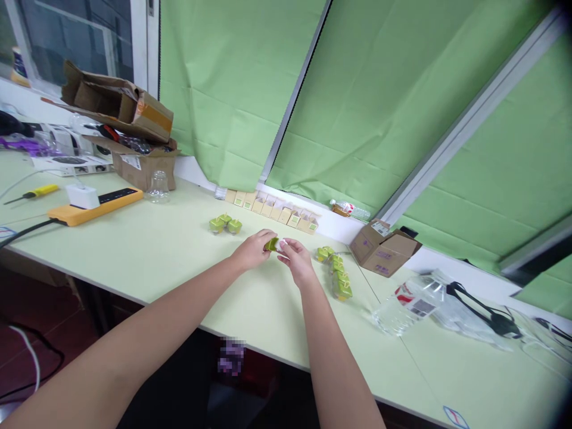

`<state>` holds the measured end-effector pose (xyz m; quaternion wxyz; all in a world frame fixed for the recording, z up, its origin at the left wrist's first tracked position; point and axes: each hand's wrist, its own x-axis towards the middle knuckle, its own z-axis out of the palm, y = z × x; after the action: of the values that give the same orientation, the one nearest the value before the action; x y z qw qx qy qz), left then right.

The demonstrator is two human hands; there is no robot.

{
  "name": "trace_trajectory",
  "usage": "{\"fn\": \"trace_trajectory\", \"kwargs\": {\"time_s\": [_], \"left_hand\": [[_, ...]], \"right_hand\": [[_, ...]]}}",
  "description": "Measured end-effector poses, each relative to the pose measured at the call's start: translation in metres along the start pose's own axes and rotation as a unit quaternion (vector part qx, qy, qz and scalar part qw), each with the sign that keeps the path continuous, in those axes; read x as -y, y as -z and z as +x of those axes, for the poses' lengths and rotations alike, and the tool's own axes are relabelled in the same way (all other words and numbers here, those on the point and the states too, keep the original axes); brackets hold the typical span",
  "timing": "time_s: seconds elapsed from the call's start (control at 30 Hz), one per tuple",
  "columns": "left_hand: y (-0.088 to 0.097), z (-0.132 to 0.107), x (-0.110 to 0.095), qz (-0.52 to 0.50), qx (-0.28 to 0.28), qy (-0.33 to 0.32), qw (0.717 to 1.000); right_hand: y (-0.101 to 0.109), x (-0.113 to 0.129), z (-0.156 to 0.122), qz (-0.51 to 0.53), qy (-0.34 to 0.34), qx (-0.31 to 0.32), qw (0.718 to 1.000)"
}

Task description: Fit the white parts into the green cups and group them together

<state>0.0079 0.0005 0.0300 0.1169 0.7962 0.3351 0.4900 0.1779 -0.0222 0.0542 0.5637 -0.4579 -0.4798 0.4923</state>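
My left hand (252, 250) is closed around a small green box-like piece (270, 244) above the middle of the table. My right hand (295, 259) meets it from the right, thumb and fingers pinched on a small white piece (280, 245) that touches the green one. Fingers hide part of both. To the left of my hands stands a cluster of small green-topped clear containers (226, 224) with pale loops on top. A row of similar green containers (340, 280) runs along the right of my right hand.
Small cardboard boxes (277, 210) line the table's back edge. Orange power strip (111, 199), clear cup (158, 186) and open cartons (143, 167) occupy the left. At right are a brown box (384, 247), a large plastic bottle (411, 302) and a black strap (487, 313).
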Motion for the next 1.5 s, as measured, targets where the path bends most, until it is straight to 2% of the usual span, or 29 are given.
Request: {"fn": "trace_trajectory", "kwargs": {"time_s": [0.3,0.57,0.9,1.03,1.27,1.5], "left_hand": [[-0.002,-0.001,0.001,0.041,0.012,0.004,0.999],[-0.002,-0.002,-0.002,0.055,0.008,0.010,0.998],[-0.002,-0.005,0.004,0.035,0.026,-0.019,0.999],[-0.003,-0.004,0.003,0.030,0.010,-0.022,0.999],[-0.003,-0.001,0.001,0.002,0.002,0.049,0.999],[-0.008,-0.002,0.005,0.004,-0.002,0.097,0.995]], "right_hand": [[-0.005,-0.004,0.000,-0.047,0.030,-0.004,0.998],[-0.010,-0.010,0.001,-0.044,0.072,-0.011,0.996],[-0.008,-0.016,0.002,-0.171,0.139,-0.011,0.975],[-0.011,-0.014,-0.003,-0.189,0.179,-0.028,0.965],[-0.012,-0.012,-0.004,-0.242,0.228,0.040,0.942],[-0.010,-0.012,-0.004,-0.207,0.220,0.034,0.953]]}}
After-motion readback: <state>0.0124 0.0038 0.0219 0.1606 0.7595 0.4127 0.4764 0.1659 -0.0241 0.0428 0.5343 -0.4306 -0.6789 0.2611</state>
